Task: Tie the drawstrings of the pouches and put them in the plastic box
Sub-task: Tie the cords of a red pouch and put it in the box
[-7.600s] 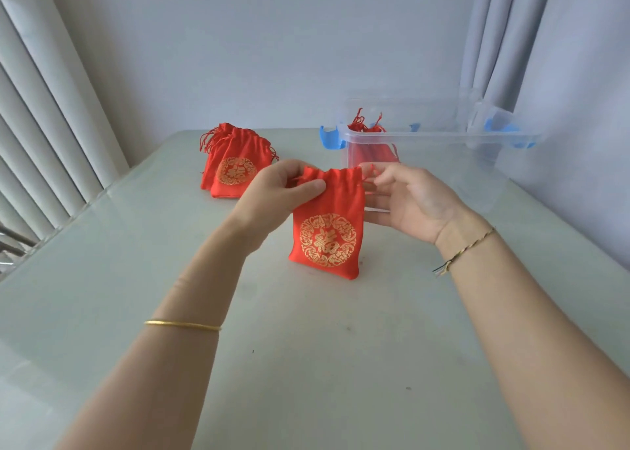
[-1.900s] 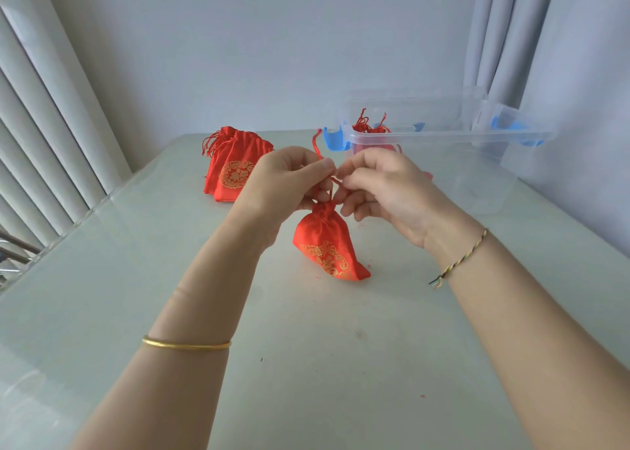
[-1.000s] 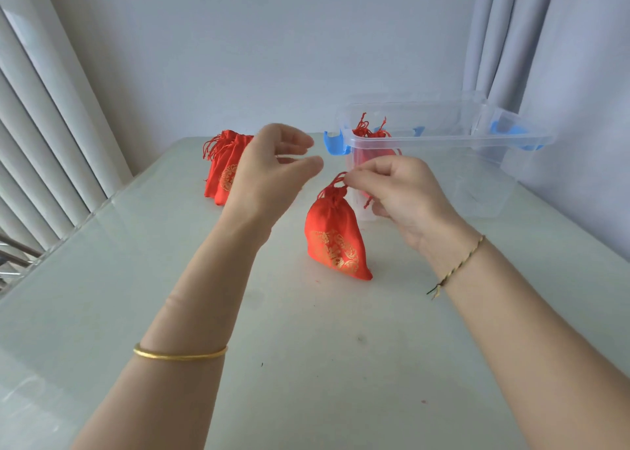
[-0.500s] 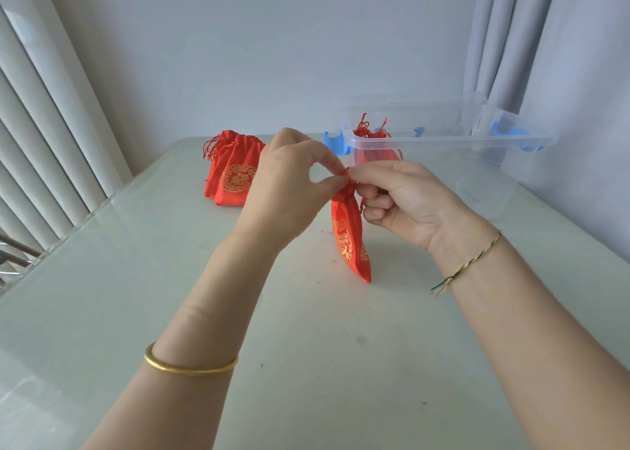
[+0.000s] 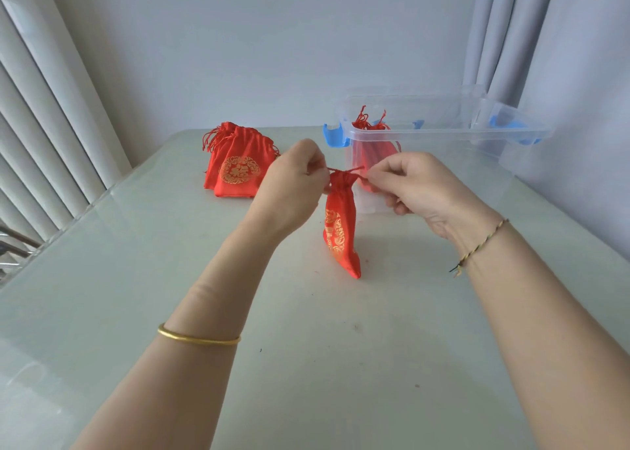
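Note:
A red pouch with a gold emblem (image 5: 341, 224) hangs gathered at the neck, its bottom corner touching the table. My left hand (image 5: 296, 183) pinches one end of its red drawstring (image 5: 344, 169) and my right hand (image 5: 409, 183) pinches the other end, with the cord stretched taut between them. Behind them stands the clear plastic box (image 5: 436, 132) with blue latches, holding at least one tied red pouch (image 5: 373, 143). A small pile of red pouches (image 5: 238, 163) lies at the back left.
The pale glass-topped table (image 5: 306, 364) stretches toward me between my forearms. White vertical blinds (image 5: 44, 108) line the left edge, and grey curtains (image 5: 545, 40) hang at the back right behind the box.
My hands, pressed together at the pouch's neck half a second ago, have moved apart sideways, pulling the drawstring ends taut. The pouch still hangs edge-on.

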`<act>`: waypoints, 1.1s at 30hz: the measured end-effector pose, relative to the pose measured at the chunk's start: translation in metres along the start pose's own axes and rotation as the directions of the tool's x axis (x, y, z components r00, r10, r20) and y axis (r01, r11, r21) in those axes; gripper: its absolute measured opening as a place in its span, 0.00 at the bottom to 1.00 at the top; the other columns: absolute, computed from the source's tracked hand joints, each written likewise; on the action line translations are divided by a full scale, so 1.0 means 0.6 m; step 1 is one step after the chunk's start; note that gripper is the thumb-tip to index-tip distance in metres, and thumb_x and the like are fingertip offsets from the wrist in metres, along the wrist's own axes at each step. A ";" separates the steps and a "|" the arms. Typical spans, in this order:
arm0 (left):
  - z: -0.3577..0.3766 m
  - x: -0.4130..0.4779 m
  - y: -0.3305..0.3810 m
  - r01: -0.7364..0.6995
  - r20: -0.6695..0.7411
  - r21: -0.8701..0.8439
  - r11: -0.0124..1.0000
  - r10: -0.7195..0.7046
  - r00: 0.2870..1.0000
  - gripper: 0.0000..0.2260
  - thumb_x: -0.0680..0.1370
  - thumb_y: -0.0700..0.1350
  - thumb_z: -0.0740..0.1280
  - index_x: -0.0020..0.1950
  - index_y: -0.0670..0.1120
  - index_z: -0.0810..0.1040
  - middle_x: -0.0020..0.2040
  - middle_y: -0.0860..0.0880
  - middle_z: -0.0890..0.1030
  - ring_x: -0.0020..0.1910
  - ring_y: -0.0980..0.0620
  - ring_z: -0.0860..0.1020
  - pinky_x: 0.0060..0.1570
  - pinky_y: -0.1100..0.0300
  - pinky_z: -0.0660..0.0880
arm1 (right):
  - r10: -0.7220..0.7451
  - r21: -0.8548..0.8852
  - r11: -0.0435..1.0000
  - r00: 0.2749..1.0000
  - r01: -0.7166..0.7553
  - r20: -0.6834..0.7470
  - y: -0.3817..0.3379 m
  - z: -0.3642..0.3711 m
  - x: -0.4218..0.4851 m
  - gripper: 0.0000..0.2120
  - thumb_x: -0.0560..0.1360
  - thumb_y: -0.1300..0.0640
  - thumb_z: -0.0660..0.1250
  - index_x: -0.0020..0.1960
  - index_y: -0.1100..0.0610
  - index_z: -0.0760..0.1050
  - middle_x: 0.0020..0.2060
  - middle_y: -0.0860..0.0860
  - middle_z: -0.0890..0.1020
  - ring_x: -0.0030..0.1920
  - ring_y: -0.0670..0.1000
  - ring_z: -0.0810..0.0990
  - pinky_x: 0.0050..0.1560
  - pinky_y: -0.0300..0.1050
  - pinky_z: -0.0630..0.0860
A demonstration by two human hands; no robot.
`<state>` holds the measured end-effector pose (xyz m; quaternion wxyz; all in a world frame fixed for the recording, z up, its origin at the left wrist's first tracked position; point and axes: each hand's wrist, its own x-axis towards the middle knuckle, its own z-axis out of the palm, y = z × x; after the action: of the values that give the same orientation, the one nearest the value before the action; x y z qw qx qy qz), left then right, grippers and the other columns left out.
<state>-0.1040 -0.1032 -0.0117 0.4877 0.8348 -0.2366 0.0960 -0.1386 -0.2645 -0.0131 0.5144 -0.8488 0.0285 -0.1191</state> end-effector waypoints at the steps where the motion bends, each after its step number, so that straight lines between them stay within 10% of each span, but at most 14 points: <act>1: -0.001 0.000 0.006 0.020 0.018 -0.096 0.995 -0.018 1.000 0.08 0.76 0.34 0.58 0.39 0.45 0.68 0.41 0.45 0.78 0.42 0.50 0.81 0.39 0.56 0.78 | 0.008 -0.005 1.000 0.999 -0.008 0.053 -0.006 -0.002 -0.006 0.09 0.74 0.52 0.68 0.45 0.59 0.77 0.38 0.53 0.78 0.31 0.46 0.74 0.29 0.39 0.67; 7: -0.005 0.024 0.067 0.002 0.080 -0.336 0.942 0.026 0.996 0.05 0.77 0.36 0.60 0.42 0.43 0.71 0.41 0.46 0.79 0.40 0.55 0.81 0.37 0.61 0.78 | -0.137 -0.326 0.935 0.990 0.138 0.028 -0.044 -0.017 -0.018 0.09 0.71 0.55 0.66 0.43 0.61 0.78 0.37 0.57 0.83 0.37 0.55 0.81 0.37 0.50 0.77; 13: -0.004 0.103 0.086 0.044 -0.021 -0.374 0.926 -0.056 0.998 0.06 0.76 0.35 0.59 0.46 0.45 0.73 0.41 0.49 0.78 0.39 0.55 0.79 0.30 0.68 0.72 | -0.027 0.025 0.999 0.973 0.034 -0.228 -0.124 -0.122 0.035 0.07 0.73 0.61 0.64 0.36 0.55 0.74 0.33 0.52 0.81 0.25 0.45 0.79 0.23 0.34 0.69; 17: 0.019 0.144 0.047 0.163 -0.059 -0.372 0.914 -0.199 0.978 0.10 0.75 0.33 0.58 0.42 0.48 0.72 0.40 0.50 0.76 0.37 0.58 0.77 0.30 0.68 0.72 | -0.096 -0.101 0.993 0.912 0.061 -0.400 -0.121 -0.158 0.136 0.05 0.72 0.62 0.62 0.44 0.58 0.76 0.41 0.57 0.82 0.34 0.55 0.82 0.25 0.40 0.76; 24: 0.030 0.190 -0.089 0.308 -0.247 -0.255 0.917 -0.370 0.896 0.11 0.73 0.34 0.56 0.49 0.47 0.73 0.46 0.46 0.76 0.41 0.48 0.74 0.37 0.59 0.71 | 0.271 -0.449 0.829 0.942 -0.333 -0.198 -0.017 -0.136 0.274 0.13 0.75 0.64 0.62 0.58 0.65 0.75 0.49 0.61 0.81 0.45 0.62 0.83 0.44 0.53 0.81; 28: 0.017 0.197 -0.156 0.449 -0.386 -0.062 0.892 -0.436 0.813 0.13 0.72 0.38 0.59 0.54 0.48 0.74 0.59 0.44 0.74 0.57 0.43 0.73 0.52 0.49 0.75 | 0.406 -0.569 0.777 0.905 -0.268 0.129 -0.005 -0.110 0.287 0.19 0.74 0.68 0.64 0.65 0.65 0.70 0.64 0.59 0.74 0.36 0.45 0.80 0.29 0.34 0.75; 33: -0.008 0.187 -0.193 0.622 -0.526 0.104 0.776 -0.488 0.697 0.16 0.74 0.40 0.61 0.62 0.46 0.70 0.65 0.42 0.68 0.67 0.41 0.63 0.64 0.47 0.64 | 0.361 -0.561 0.780 0.932 -0.277 0.042 -0.004 -0.108 0.282 0.07 0.73 0.69 0.64 0.41 0.59 0.72 0.29 0.48 0.82 0.13 0.40 0.70 0.19 0.32 0.69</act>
<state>0.0507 -0.0853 -0.0546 0.4153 0.8765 0.1706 0.1740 0.0103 -0.3484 0.0471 0.2643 -0.9488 0.1667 0.0459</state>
